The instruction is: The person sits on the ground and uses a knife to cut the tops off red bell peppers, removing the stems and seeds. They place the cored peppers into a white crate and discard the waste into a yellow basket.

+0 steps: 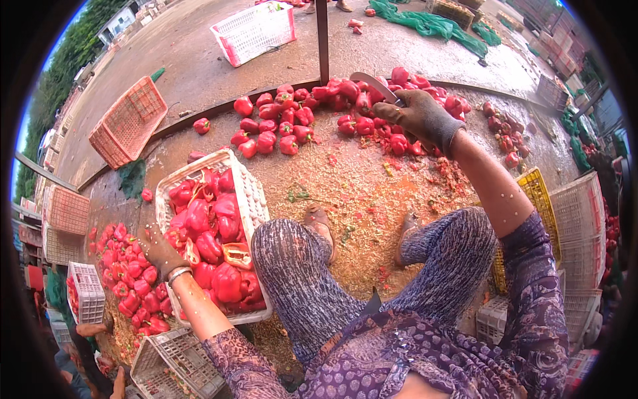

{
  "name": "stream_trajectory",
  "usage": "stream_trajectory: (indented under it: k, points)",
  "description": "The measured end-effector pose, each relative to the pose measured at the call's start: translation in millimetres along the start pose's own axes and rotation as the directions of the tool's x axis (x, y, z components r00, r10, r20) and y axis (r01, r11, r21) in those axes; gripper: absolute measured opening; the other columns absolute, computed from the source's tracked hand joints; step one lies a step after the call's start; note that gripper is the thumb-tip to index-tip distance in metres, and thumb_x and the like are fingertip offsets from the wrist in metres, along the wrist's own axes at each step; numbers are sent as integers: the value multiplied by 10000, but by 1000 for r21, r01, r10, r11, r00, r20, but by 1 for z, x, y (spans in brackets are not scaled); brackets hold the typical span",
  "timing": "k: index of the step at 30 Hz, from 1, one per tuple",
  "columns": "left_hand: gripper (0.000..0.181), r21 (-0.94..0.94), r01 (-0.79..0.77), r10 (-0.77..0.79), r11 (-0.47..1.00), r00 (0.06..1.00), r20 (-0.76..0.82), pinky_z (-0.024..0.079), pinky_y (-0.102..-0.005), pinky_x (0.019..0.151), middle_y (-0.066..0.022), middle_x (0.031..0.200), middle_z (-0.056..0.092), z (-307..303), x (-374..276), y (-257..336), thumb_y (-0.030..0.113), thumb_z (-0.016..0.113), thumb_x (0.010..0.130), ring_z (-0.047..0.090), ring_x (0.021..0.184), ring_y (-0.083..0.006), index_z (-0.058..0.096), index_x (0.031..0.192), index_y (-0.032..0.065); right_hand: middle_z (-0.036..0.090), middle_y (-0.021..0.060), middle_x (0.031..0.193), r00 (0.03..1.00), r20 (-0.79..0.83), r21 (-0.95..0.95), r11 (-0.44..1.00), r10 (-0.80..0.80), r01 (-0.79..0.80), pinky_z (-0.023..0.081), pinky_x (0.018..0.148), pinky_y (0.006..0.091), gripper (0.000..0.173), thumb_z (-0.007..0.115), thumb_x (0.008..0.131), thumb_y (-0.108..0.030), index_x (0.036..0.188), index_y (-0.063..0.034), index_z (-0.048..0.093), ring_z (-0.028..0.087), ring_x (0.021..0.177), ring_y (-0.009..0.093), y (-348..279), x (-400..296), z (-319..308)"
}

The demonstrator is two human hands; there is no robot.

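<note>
My right hand [423, 114], in a dirty work glove, grips a knife [375, 86] whose curved blade points up and left over heaped red bell peppers [350, 91]. At the left, my gloved left hand [162, 252] is at the outer side of a white plastic crate [251, 187]. Whole and cut red peppers [198, 214] fill much of that crate; one halved pepper [237, 255] shows its pale inside. Just beyond my left hand lies a pile of red peppers [130, 277] on the ground. The left fingers are partly hidden, so I cannot tell whether they hold anything.
Seeds and pepper scraps [344, 199] litter the ground between my feet. A tipped pinkish crate [132, 119] lies left of the metal rail, a white-and-red crate [256, 32] beyond it. A yellow crate [541, 209] stands right. Another person's hand [92, 328] shows lower left.
</note>
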State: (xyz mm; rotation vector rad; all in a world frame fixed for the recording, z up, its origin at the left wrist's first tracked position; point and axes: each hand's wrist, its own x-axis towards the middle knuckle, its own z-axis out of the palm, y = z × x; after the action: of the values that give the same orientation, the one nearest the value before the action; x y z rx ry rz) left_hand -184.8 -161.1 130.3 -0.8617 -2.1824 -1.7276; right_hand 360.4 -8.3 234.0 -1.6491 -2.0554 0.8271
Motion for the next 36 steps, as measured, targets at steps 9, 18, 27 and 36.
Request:
stream_trajectory:
  k: [9,18,27,36]
  points:
    - [324,-69,-75,99,995,524,846,491,-298,844,-105,1016,681,224,-117,38,220,677,929,609,921,-151,642,1102,-52,555,45,677,855,58,400,773,516,-493,438,389,304,354,561,947,-349,1023,-6,597,502,453,120,209,-44,51]
    - [346,1,-212,-2,977,-5,1000,514,-319,809,-123,967,718,443,-244,65,244,716,881,659,870,-174,674,1083,-33,568,31,666,599,164,635,381,784,-673,455,450,292,353,556,941,-338,959,10,616,544,521,119,322,-46,156]
    - [668,-175,-188,168,966,-55,984,497,-339,844,-159,1019,669,611,-426,144,445,696,902,615,918,-199,534,1254,-100,561,25,653,552,100,819,246,828,-518,458,466,294,361,545,968,-365,977,-11,615,544,515,107,378,2,181]
    - [538,69,-194,-65,979,27,998,518,-416,797,-216,986,695,708,-491,188,396,777,806,671,876,-323,645,1064,-57,556,16,653,560,18,802,322,829,-503,437,474,281,321,553,959,-330,945,-18,628,519,510,93,401,20,155]
